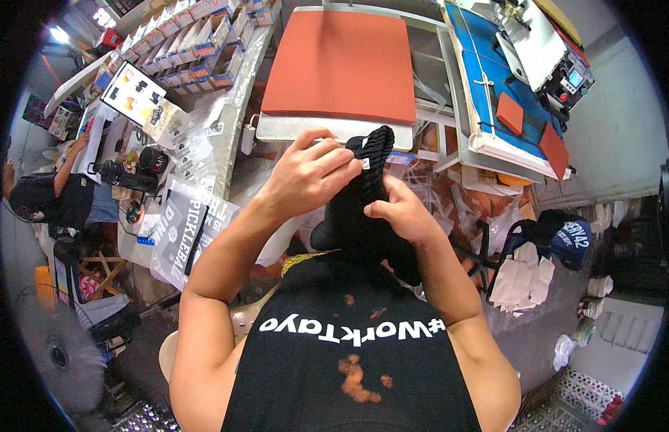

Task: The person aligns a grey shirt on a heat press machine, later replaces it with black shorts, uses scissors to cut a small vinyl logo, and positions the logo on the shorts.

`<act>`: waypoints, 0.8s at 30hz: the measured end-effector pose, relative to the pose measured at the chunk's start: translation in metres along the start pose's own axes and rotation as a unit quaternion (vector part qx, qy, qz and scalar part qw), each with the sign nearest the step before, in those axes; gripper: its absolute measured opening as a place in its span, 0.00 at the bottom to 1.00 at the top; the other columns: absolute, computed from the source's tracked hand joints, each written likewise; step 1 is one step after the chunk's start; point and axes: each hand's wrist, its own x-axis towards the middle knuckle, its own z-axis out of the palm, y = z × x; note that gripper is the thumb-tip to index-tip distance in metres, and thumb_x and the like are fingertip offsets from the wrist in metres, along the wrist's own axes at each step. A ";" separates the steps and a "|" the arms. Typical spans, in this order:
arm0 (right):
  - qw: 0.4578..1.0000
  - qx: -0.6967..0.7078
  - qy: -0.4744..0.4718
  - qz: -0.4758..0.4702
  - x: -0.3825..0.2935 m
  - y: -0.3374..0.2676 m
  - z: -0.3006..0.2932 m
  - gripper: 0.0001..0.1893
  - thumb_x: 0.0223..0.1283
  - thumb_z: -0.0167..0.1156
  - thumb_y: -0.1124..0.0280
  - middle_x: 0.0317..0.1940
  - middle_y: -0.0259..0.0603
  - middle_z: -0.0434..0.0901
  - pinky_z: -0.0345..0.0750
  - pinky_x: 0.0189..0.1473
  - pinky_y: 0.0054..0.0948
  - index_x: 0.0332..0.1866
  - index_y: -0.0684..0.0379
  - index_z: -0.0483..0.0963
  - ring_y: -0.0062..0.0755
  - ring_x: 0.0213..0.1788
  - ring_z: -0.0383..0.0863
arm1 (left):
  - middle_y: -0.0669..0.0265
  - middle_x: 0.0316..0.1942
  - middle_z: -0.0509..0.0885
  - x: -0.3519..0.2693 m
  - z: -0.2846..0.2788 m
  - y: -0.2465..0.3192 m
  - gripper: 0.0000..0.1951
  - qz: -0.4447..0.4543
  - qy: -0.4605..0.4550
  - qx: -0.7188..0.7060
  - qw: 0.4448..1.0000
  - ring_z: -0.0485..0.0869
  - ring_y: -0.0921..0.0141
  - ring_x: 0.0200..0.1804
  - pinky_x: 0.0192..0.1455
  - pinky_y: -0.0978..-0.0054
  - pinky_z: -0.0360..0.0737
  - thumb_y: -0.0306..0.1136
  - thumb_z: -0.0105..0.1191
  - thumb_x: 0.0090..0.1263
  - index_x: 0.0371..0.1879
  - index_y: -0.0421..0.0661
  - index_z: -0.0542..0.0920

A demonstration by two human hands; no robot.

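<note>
In front of my chest I hold a stack of black ribbed knit fabric pieces (375, 162), with small white tags near the top edge. My left hand (315, 173) grips the stack from the left, its fingertips by the tags. Against the right side rests my right hand (402, 208), thumb bent across the dark fabric and its other fingers partly hidden. More black fabric hangs below, towards my lap. Just beyond the stack lies a square orange-red pad (339, 65) on a white platen (269, 127).
At right, a heat press (561, 81) stands on a table with a blue surface (474, 70). Cardboard bins (205, 43), a tablet (133, 92) and printed plastic bags (175, 232) occupy the left table. A person (51, 197) sits far left, near a fan (59, 351). A chair (510, 264) holds pale pieces.
</note>
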 end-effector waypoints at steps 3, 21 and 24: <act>1.000 -0.026 0.009 0.010 0.002 0.009 -0.006 0.31 0.55 0.58 0.82 0.54 0.36 0.80 0.78 0.58 0.27 0.68 0.68 0.68 0.24 0.54 0.79 | 0.67 0.34 0.84 -0.001 0.009 0.003 0.09 -0.016 0.004 0.022 1.000 0.84 0.63 0.39 0.53 0.62 0.80 0.25 0.68 0.55 0.34 0.46 0.83; 0.987 -0.030 0.120 0.104 -0.010 0.069 -0.006 0.33 0.49 0.55 0.80 0.61 0.42 0.81 0.74 0.66 0.29 0.68 0.70 0.71 0.33 0.60 0.81 | 0.71 0.35 0.84 -0.427 0.133 -0.034 0.05 -0.728 0.563 -0.383 0.080 0.82 0.72 0.34 0.39 0.73 0.81 0.32 0.54 0.78 0.46 0.47 0.81; 0.988 -0.051 0.107 0.104 -0.003 0.064 0.000 0.33 0.49 0.55 0.80 0.59 0.41 0.81 0.74 0.65 0.28 0.67 0.70 0.71 0.32 0.58 0.81 | 0.67 0.39 0.84 -0.449 0.142 -0.050 0.05 -0.639 0.703 -0.312 0.026 0.82 0.70 0.39 0.43 0.72 0.83 0.31 0.51 0.79 0.46 0.47 0.80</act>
